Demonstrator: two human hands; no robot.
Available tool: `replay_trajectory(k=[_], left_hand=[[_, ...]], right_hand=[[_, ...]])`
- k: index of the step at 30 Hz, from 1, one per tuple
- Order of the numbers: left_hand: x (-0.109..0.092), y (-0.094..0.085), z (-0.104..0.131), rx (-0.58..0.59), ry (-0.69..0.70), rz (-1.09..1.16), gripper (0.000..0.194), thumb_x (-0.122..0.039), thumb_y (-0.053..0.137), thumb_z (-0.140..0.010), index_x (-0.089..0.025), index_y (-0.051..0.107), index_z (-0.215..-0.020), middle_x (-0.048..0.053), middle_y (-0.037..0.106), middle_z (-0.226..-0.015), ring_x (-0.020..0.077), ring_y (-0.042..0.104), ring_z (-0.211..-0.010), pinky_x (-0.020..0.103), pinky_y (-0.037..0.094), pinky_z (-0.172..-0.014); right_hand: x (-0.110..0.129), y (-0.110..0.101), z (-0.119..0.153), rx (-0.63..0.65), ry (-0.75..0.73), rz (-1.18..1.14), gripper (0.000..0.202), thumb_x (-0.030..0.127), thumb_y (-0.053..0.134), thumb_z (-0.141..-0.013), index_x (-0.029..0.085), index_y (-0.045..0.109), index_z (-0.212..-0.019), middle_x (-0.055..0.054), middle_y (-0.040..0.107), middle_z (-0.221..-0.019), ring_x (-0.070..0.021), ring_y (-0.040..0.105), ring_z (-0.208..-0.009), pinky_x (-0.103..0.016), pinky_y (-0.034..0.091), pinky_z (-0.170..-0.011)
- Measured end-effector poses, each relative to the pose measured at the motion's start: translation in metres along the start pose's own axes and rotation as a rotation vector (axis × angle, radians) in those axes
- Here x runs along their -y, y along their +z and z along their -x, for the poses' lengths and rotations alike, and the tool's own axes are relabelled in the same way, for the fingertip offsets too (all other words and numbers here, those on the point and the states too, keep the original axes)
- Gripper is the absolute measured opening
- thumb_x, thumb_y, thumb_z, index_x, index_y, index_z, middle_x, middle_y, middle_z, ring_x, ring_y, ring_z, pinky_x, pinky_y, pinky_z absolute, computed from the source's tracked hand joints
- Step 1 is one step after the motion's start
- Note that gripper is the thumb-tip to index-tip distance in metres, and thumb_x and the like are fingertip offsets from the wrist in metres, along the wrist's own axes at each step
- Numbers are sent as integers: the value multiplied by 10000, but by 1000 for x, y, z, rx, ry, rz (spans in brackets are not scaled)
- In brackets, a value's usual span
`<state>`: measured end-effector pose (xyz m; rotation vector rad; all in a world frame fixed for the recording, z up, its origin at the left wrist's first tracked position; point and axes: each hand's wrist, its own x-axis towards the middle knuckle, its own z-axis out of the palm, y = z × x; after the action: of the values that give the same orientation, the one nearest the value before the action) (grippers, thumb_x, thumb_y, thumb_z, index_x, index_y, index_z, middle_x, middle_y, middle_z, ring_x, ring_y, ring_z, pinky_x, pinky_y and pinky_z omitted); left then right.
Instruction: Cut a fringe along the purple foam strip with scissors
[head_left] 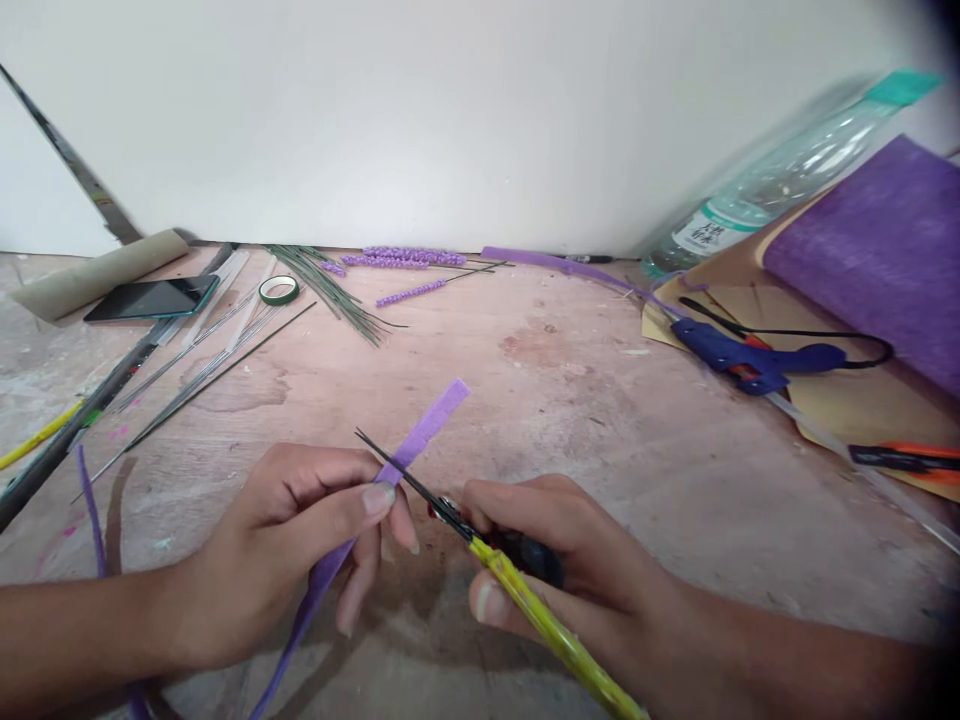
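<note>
My left hand [322,530] pinches a long purple strip [431,430] between thumb and fingers. The strip's short free end points up and to the right, while its long part hangs below the hand and loops to the left. In my right hand [562,550] are scissors with a yellow handle [559,630]. Their dark, narrow blades [401,468] lie across the strip just above my left thumb, nearly closed. The right fingers wrap round the handles, which partly hide them.
Purple beaded stems [412,258], green wires [330,290], a green tape roll [278,290], a phone [154,298] and a cardboard tube [101,275] lie at the back left. To the right are a blue glue gun [731,355], a bottle [780,190] and purple sheet [885,260].
</note>
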<state>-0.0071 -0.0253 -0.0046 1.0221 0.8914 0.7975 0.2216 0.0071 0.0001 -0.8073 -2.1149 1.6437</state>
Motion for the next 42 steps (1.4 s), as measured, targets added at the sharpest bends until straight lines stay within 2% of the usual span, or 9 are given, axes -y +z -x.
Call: replay_trajectory(k=[5,11,17,23,27,35,42], left_hand=[[-1,-1,0,23,-23,-7,309,-359,580,-968,-160,726,-781,-19,625,-456,60,482,-401,161,350,-461],[-3,1,-2,-2,-33,29,300,-357,604,-947,-152,725,-765,-13,623,-459,60,487,-402,163,344,-463],[-4,3,-2,-5,3,4,307,-334,588,-959,-144,747,-777,-11,625,-487,65,524,-405,175,346,-469],[-1,0,-1,-81,76,-109,331,-375,561,-984,-154,758,-835,-16,609,-448,77,464,-421,183,336,-463],[-2,1,-1,-79,92,-150,347,-374,556,-990,-150,753,-812,-22,603,-444,74,463,-421,183,348,-469],[-3,2,2,-66,92,-181,366,-411,563,-984,-151,746,-802,-29,593,-434,71,458,-414,180,360,-470],[1,0,0,-40,90,-168,341,-401,538,-1002,-163,732,-854,-29,609,-460,76,467,-422,183,368,-473]], right_hand=[[-2,1,0,13,7,-14,502,645,502,-965,159,572,-857,47,403,-669,-109,359,-590,-257,302,-520],[-3,0,-1,-7,-70,-11,306,453,577,-982,170,594,-866,70,355,-625,-86,320,-540,-220,279,-480],[1,1,0,-29,7,43,440,572,536,-967,182,512,-765,62,338,-629,-97,311,-558,-241,265,-497],[0,2,-1,-84,-69,133,389,455,624,-933,208,402,-730,80,329,-618,-82,301,-540,-238,238,-489],[-2,2,-1,-63,-78,173,338,418,629,-930,202,436,-757,80,351,-619,-82,313,-529,-239,255,-483],[-2,2,1,-59,-76,170,375,517,581,-962,193,491,-795,76,345,-626,-87,311,-537,-238,264,-493],[-2,2,0,-56,-91,193,349,489,601,-949,182,517,-807,73,369,-625,-86,329,-530,-230,268,-486]])
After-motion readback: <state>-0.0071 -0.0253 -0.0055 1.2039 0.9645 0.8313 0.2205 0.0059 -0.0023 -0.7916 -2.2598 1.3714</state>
